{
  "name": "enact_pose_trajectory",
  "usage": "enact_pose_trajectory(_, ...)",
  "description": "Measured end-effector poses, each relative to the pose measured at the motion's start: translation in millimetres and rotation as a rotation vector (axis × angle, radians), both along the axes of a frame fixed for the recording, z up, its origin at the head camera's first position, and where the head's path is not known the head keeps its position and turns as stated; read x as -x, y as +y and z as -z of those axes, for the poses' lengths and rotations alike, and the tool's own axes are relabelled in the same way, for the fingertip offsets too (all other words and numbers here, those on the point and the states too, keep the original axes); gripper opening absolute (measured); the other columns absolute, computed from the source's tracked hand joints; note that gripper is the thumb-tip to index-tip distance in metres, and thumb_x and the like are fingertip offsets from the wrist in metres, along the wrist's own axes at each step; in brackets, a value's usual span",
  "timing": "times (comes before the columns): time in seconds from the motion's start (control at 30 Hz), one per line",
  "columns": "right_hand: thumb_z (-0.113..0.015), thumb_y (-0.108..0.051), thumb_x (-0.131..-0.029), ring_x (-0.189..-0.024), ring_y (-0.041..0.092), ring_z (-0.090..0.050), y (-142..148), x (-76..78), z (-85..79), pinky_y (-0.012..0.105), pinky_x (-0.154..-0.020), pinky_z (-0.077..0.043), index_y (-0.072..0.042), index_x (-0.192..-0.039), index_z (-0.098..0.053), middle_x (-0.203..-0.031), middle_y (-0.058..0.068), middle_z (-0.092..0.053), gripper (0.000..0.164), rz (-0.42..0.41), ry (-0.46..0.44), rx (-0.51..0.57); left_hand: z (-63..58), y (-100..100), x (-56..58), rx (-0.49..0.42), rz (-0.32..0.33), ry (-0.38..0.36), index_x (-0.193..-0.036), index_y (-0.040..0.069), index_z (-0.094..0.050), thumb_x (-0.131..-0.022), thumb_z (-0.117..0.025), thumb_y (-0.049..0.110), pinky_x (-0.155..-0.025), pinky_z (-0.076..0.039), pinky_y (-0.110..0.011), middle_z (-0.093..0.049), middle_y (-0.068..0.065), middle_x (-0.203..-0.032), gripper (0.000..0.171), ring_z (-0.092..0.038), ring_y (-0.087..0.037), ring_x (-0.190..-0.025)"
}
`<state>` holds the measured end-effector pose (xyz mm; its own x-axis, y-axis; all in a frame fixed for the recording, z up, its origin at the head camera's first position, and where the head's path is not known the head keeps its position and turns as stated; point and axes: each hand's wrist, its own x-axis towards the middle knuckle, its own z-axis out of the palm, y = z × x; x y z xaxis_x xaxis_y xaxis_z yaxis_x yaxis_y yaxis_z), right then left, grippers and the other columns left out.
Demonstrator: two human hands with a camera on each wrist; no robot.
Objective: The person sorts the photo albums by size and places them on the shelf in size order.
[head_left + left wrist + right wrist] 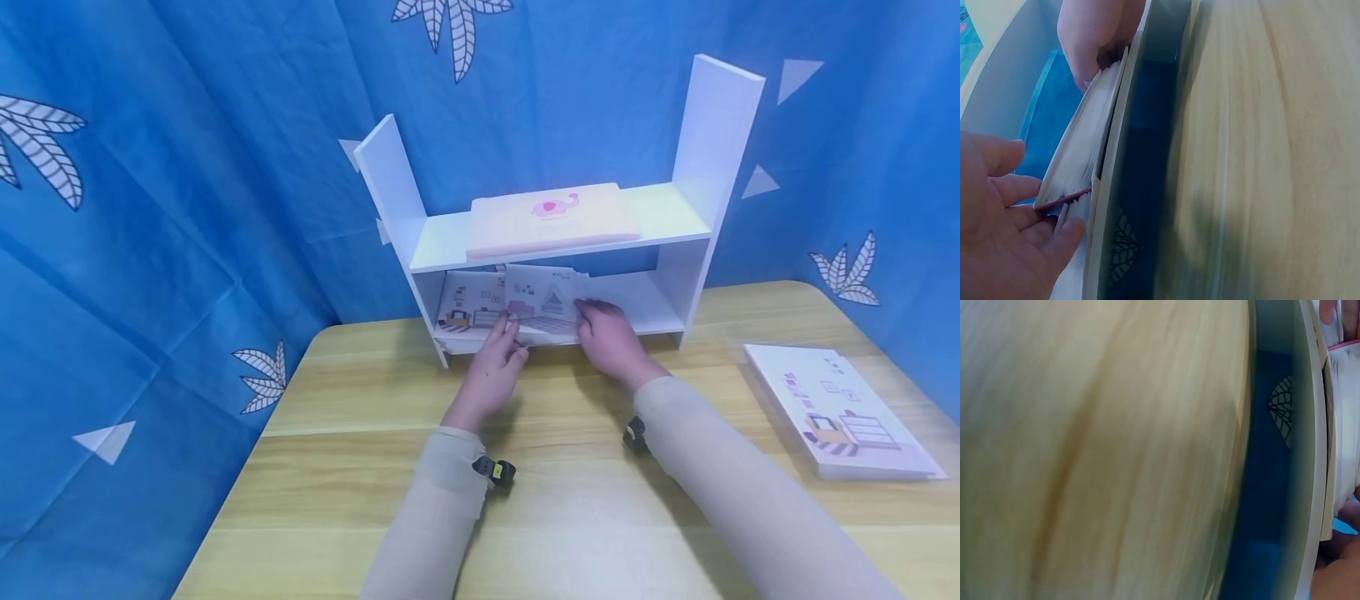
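Two white photo albums with printed covers lie side by side on the lower shelf: the left album (471, 298) and the right album (542, 293), whose near edge overlaps the left one. My left hand (491, 367) is where they meet; in the left wrist view its fingers (1019, 187) curl at the right album's corner, with the thumb over the left album's page edges (1075, 250). At the right album's other end, my right hand (611, 337) grips its edge with curled fingers. The right wrist view shows only part of that hand (1338, 569), beside the pages.
A white two-tier shelf (720, 142) stands at the back of the wooden table (555, 500). A pale pink album with an elephant (551, 221) lies on its upper board. Another printed album (840, 412) rests on the table at right. A blue curtain (187, 208) hangs behind.
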<state>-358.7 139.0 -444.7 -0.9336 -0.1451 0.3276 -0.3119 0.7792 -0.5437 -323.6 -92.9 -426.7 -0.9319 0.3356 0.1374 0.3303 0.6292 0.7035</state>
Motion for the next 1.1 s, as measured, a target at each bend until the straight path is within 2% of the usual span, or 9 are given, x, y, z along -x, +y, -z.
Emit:
enact_pose_trajectory(0.27,-0.04,-0.015,-0.105,-0.14,0.046,-0.037,3,-4.2,-0.5,0.057,-0.118,-0.026,0.006,-0.147,-0.046,-0.152,0.025,-0.044,0.048,-0.005,-0.024,0.02,1.0,1,-2.9,0.016,-0.002,0.0,-0.16,0.014,-0.03,-0.104,-0.052,0.034,-0.121,-0.018,-0.049,-0.009,-0.003,-0.169,0.063,-0.014,-0.027,-0.153)
enact_pose_trajectory(0.6,-0.051,-0.021,-0.103,-0.139,0.04,-0.04,19,-13.3,-1.9,0.058,-0.114,-0.032,-0.001,-0.145,-0.051,-0.152,0.02,-0.044,0.046,0.013,-0.143,0.305,4.4,3,-4.8,-0.025,-0.022,0.01,-0.16,0.015,-0.03,-0.102,-0.056,0.034,-0.12,-0.019,-0.05,-0.011,-0.002,-0.169,0.066,-0.016,-0.028,-0.153)
enact_pose_trajectory(0.73,-0.049,-0.025,-0.106,-0.141,0.04,-0.038,26,-25.5,-2.2,0.058,-0.115,-0.03,-0.001,-0.146,-0.048,-0.153,0.019,-0.043,0.047,-0.002,-0.176,0.356,2.9,3,-7.4,-0.03,-0.029,0.003,-0.16,0.016,-0.03,-0.102,-0.056,0.033,-0.12,-0.02,-0.051,-0.012,-0.002,-0.169,0.066,-0.017,-0.029,-0.152)
enact_pose_trajectory(0.93,-0.05,-0.025,-0.106,-0.136,0.04,-0.043,42,-52.2,-3.0,0.059,-0.112,-0.035,-0.005,-0.148,-0.048,-0.152,0.018,-0.045,0.046,-0.016,-0.224,0.38,0.4,2,-9.0,-0.033,-0.033,0.007,-0.16,0.017,-0.03,-0.102,-0.056,0.036,-0.12,-0.021,-0.052,-0.013,-0.003,-0.169,0.067,-0.018,-0.03,-0.152)
enact_pose_trajectory(1.1,-0.049,-0.031,-0.107,-0.137,0.04,-0.042,56,-74.0,-14.6,0.062,-0.111,-0.034,-0.009,-0.15,-0.046,-0.154,0.016,-0.042,0.048,-0.058,-0.266,0.345,-5.7,1,-11.3,-0.049,-0.044,0.01,-0.16,0.016,-0.031,-0.101,-0.057,0.036,-0.118,-0.023,-0.054,-0.015,-0.007,-0.169,0.067,-0.02,-0.033,-0.151)
